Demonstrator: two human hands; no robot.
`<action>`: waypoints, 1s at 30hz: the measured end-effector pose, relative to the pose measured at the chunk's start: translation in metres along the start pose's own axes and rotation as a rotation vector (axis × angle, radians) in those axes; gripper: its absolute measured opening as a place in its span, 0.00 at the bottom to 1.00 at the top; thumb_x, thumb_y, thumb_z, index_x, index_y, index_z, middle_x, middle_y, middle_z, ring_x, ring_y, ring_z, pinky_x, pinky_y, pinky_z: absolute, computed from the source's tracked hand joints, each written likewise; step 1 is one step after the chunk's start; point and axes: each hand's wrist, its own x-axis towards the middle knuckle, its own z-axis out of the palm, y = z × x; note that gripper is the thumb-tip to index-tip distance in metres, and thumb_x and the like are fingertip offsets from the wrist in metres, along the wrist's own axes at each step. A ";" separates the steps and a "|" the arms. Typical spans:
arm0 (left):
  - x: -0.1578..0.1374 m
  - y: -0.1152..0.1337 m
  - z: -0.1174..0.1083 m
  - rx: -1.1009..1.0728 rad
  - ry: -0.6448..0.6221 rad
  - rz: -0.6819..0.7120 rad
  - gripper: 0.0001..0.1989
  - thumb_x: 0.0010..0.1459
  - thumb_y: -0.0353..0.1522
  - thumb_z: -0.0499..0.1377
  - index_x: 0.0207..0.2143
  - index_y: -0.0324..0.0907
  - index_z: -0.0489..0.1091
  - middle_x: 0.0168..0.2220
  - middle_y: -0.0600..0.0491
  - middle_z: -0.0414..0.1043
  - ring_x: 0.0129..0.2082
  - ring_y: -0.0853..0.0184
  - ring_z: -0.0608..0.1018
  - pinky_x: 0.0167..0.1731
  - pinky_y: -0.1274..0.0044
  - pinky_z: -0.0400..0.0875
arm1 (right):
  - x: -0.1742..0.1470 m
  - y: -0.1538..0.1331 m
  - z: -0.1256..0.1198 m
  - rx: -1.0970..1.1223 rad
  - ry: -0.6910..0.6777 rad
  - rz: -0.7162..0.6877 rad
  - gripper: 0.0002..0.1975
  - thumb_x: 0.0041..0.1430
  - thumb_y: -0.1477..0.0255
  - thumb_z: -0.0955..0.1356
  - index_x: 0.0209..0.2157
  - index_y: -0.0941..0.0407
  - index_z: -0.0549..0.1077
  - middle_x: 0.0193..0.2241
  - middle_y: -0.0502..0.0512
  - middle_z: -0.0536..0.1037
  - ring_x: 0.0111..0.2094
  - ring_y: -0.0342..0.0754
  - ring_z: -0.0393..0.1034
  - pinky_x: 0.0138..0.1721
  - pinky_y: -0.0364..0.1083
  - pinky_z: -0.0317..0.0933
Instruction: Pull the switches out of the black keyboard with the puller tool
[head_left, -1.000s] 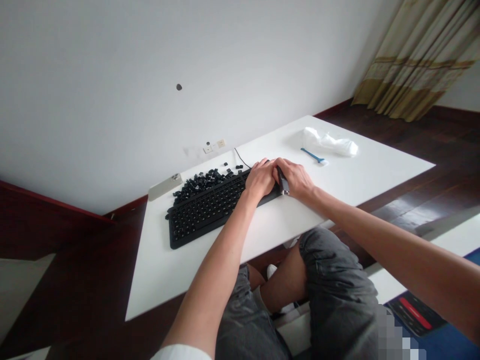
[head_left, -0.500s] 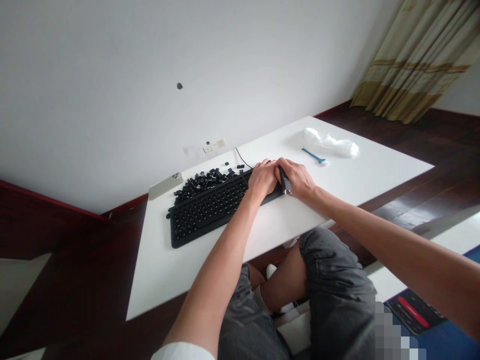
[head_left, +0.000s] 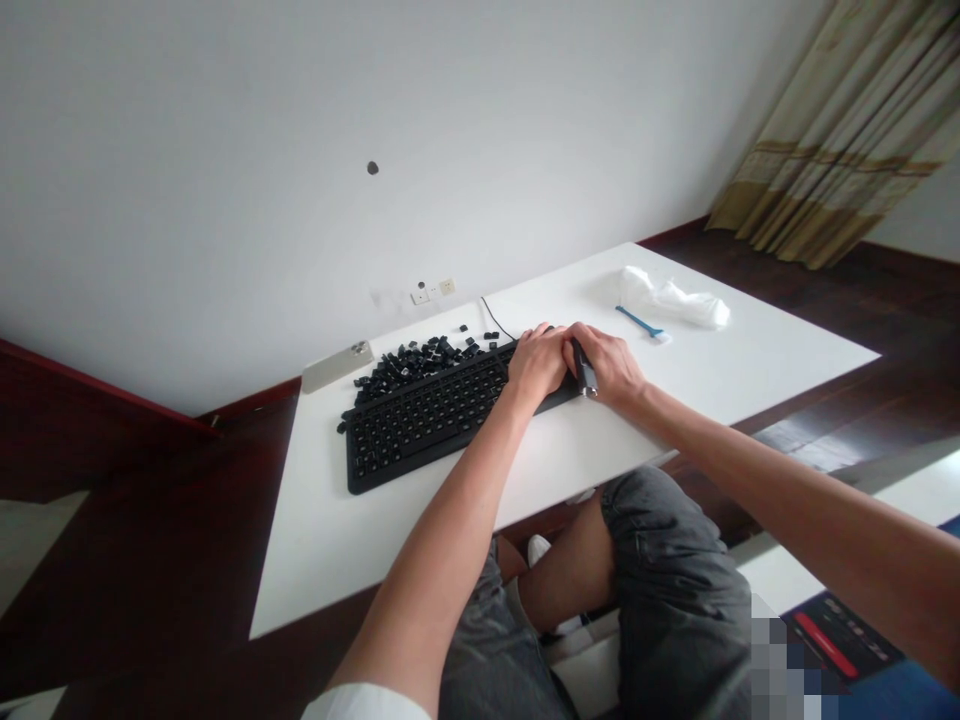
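A black keyboard [head_left: 420,440] lies at a slant on the white table [head_left: 480,490], with most of its keycaps off. Over its right end rests my left hand [head_left: 538,362], fingers bent down on the keyboard and tips partly hidden. Close against it, my right hand [head_left: 611,365] is closed round a dark tool with a shiny metal end [head_left: 584,372]. The tool's far end is hidden between the hands. Behind the keyboard is a heap of loose black keycaps [head_left: 412,366].
A pale phone [head_left: 337,366] lies left of the keycaps. Toward the right are a blue brush [head_left: 637,321] and a crumpled white plastic bag [head_left: 671,298]. A thin black cable [head_left: 496,318] runs behind the keyboard. Wall sockets [head_left: 433,292] sit above the back edge.
The view has shifted slightly, so the table's contents appear a little further right. Both hands keep nearly the same place and grip at the keyboard's right end.
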 end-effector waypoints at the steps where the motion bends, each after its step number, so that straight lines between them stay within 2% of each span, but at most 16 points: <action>1: 0.000 0.000 0.000 0.004 0.005 0.001 0.16 0.74 0.27 0.48 0.52 0.42 0.75 0.58 0.48 0.80 0.65 0.55 0.72 0.65 0.65 0.66 | 0.000 -0.001 0.000 0.002 -0.001 -0.003 0.06 0.69 0.66 0.61 0.36 0.50 0.60 0.31 0.57 0.73 0.29 0.53 0.64 0.33 0.50 0.54; 10: -0.001 0.001 -0.002 0.023 0.001 0.008 0.16 0.74 0.27 0.48 0.52 0.42 0.75 0.56 0.49 0.80 0.63 0.56 0.73 0.63 0.66 0.67 | 0.000 -0.001 0.000 -0.002 -0.004 0.001 0.06 0.70 0.65 0.61 0.37 0.50 0.62 0.30 0.57 0.74 0.28 0.53 0.64 0.31 0.49 0.53; 16: 0.000 0.004 -0.009 0.018 -0.040 -0.025 0.17 0.74 0.28 0.47 0.51 0.42 0.76 0.55 0.47 0.80 0.60 0.58 0.75 0.60 0.67 0.69 | -0.004 -0.007 0.001 0.021 0.076 -0.003 0.07 0.71 0.65 0.61 0.39 0.51 0.66 0.31 0.56 0.75 0.27 0.51 0.63 0.32 0.49 0.55; 22: 0.001 0.002 -0.006 0.002 -0.028 -0.024 0.17 0.74 0.27 0.48 0.52 0.44 0.75 0.56 0.47 0.81 0.65 0.58 0.74 0.67 0.66 0.65 | -0.003 -0.014 -0.002 -0.012 0.094 0.016 0.07 0.71 0.65 0.62 0.39 0.52 0.67 0.32 0.57 0.76 0.29 0.52 0.65 0.33 0.49 0.55; 26: 0.000 -0.003 -0.006 -0.121 0.021 -0.052 0.19 0.76 0.28 0.44 0.59 0.45 0.70 0.61 0.47 0.79 0.65 0.61 0.76 0.66 0.66 0.67 | 0.000 -0.012 -0.005 0.037 0.220 0.128 0.07 0.69 0.64 0.63 0.41 0.52 0.69 0.34 0.58 0.78 0.33 0.54 0.70 0.36 0.50 0.59; 28: -0.003 -0.007 -0.010 -0.215 0.073 -0.115 0.18 0.77 0.30 0.45 0.64 0.46 0.64 0.63 0.47 0.78 0.62 0.62 0.78 0.62 0.69 0.70 | 0.001 -0.006 -0.003 0.099 0.306 0.222 0.09 0.70 0.63 0.63 0.42 0.52 0.71 0.33 0.58 0.79 0.34 0.55 0.72 0.38 0.51 0.62; 30: -0.008 -0.016 -0.018 -0.255 0.108 -0.200 0.16 0.77 0.32 0.48 0.63 0.47 0.62 0.60 0.48 0.80 0.57 0.61 0.82 0.56 0.70 0.74 | 0.001 0.002 0.000 0.202 0.356 0.340 0.11 0.71 0.61 0.64 0.42 0.52 0.73 0.31 0.56 0.79 0.32 0.54 0.73 0.37 0.51 0.63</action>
